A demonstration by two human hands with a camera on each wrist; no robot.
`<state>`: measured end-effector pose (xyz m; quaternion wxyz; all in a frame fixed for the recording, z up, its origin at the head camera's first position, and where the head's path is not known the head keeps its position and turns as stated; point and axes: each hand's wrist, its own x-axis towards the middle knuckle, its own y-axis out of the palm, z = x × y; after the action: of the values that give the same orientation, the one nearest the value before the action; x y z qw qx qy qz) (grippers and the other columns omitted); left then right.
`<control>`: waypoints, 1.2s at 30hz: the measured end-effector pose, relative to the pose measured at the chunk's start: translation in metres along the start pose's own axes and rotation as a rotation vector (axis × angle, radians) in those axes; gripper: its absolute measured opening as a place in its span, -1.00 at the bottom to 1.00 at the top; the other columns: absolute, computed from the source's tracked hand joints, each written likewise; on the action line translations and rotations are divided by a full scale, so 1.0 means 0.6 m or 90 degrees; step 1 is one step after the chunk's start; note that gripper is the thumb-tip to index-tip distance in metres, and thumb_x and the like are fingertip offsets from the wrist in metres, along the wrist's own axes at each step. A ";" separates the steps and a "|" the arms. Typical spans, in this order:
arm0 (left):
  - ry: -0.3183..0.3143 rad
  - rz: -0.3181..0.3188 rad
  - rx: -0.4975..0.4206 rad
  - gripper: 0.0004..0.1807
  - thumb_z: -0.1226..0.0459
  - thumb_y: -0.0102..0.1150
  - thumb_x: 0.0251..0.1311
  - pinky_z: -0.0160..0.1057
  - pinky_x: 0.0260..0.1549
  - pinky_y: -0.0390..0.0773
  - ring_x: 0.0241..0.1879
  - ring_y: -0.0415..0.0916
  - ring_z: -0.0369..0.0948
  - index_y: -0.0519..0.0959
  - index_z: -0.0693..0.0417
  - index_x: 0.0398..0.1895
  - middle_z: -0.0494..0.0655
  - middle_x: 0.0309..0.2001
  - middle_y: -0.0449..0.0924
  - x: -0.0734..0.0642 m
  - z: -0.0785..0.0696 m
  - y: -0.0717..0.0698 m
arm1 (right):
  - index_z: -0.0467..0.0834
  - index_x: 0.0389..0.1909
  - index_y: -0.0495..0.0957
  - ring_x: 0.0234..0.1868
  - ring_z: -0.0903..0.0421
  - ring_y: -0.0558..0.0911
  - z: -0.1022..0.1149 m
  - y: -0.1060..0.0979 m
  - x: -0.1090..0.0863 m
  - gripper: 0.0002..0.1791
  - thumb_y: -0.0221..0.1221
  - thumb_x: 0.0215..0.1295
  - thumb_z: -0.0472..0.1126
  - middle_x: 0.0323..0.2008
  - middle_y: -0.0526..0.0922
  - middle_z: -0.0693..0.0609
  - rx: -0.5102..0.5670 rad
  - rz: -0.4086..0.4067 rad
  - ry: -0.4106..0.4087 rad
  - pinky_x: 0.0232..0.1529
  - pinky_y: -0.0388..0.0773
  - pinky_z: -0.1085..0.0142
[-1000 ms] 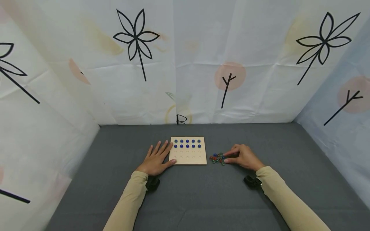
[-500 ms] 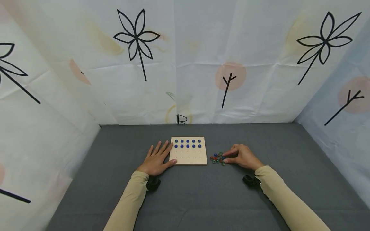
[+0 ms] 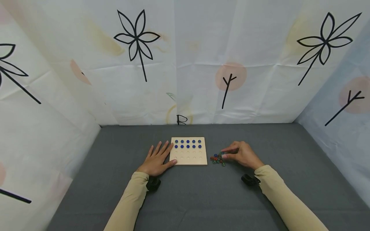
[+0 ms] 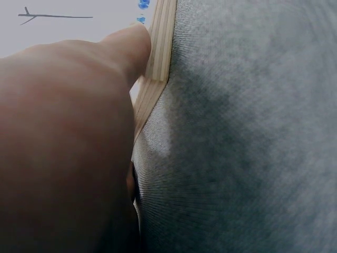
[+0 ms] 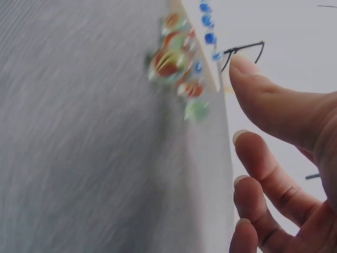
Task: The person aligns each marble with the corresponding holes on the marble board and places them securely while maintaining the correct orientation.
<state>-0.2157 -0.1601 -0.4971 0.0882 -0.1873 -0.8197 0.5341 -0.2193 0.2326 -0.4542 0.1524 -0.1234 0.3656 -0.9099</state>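
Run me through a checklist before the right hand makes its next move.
1. Board steadied: ok, the left hand rests against its left side, thumb on the near corner.
2. Two far rows filled: ok, ten seated marbles.
3. Two near rows of hollows free: ok.
4. Loose marbles within reach: ok, right beside the right hand.
5. Loose marbles separated by colour: not ok, red, blue and green lie mixed.
6. Marble secured in the right fingers: cannot tell.
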 end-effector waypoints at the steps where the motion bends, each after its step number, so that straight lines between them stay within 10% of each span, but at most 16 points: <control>1: 0.000 0.003 0.001 -0.08 -0.30 -0.11 0.44 0.17 0.50 -0.49 0.61 -0.40 0.09 -0.08 -0.11 0.67 0.02 0.64 -0.21 0.000 -0.002 -0.002 | -0.17 -0.14 0.81 -0.34 0.13 0.57 0.004 0.001 0.001 -0.76 0.46 0.19 -0.17 -0.32 0.64 0.05 0.000 -0.005 -0.003 -0.40 0.55 0.30; 24: 0.002 -0.006 -0.003 -0.09 -0.28 -0.08 0.44 0.18 0.50 -0.48 0.61 -0.40 0.08 -0.09 -0.12 0.67 -0.02 0.64 -0.22 0.002 0.002 0.004 | -0.24 -0.09 0.79 -0.59 0.10 0.51 0.098 0.072 0.053 -0.73 0.45 0.21 -0.22 -0.39 0.52 -0.02 0.124 -0.008 -0.043 -0.63 0.50 0.27; 36: -0.009 0.009 0.008 -0.07 -0.32 -0.11 0.43 0.19 0.50 -0.48 0.60 -0.41 0.09 -0.09 -0.12 0.67 0.00 0.65 -0.22 0.002 -0.001 -0.002 | -0.17 -0.13 0.81 -0.46 0.17 0.48 0.131 0.112 0.084 -0.75 0.46 0.21 -0.15 -0.40 0.60 0.08 0.049 -0.027 -0.081 -0.51 0.47 0.30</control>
<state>-0.2167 -0.1595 -0.4960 0.0800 -0.1892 -0.8154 0.5413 -0.2270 0.1187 -0.4404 0.1608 -0.1824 0.3172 -0.9166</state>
